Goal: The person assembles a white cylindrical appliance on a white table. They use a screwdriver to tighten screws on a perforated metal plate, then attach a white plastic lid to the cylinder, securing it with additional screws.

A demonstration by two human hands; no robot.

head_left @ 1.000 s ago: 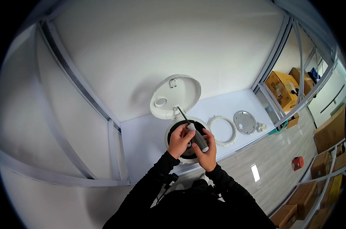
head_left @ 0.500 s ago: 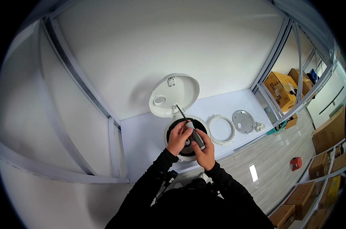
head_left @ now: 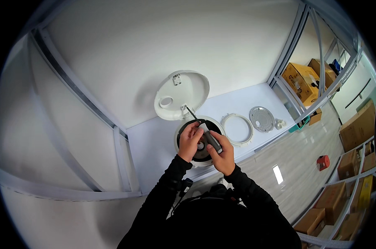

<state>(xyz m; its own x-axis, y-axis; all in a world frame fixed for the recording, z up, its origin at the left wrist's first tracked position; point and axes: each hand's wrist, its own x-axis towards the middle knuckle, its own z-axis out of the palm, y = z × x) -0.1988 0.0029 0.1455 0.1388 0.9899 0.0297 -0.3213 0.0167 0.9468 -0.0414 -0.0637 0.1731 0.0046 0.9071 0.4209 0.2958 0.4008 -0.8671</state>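
A screwdriver (head_left: 213, 141) with a grey handle is held in both hands over an open rice cooker (head_left: 202, 164). My right hand (head_left: 223, 155) is closed around the handle's lower end. My left hand (head_left: 189, 143) is closed at the handle's upper end, with its fingers by the base of the dark shaft. The shaft slants up and left, its tip at the lower edge of the raised white lid (head_left: 192, 89), near a small bracket. Whether the tip sits in a screw is too small to tell. My hands hide part of the cooker's dark inside.
Right of the cooker on the white table (head_left: 150, 141) lie a white ring (head_left: 251, 132), a round perforated metal plate (head_left: 262, 119) and small white parts (head_left: 280, 123). Metal frame posts (head_left: 288, 41) flank the table. Cardboard boxes (head_left: 302, 83) and a red object (head_left: 323, 162) are at the right.
The whole view has shifted slightly, with the cooker and table higher and further left in the picture. Both hands keep their hold on the screwdriver, its tip still at the lid's lower edge.
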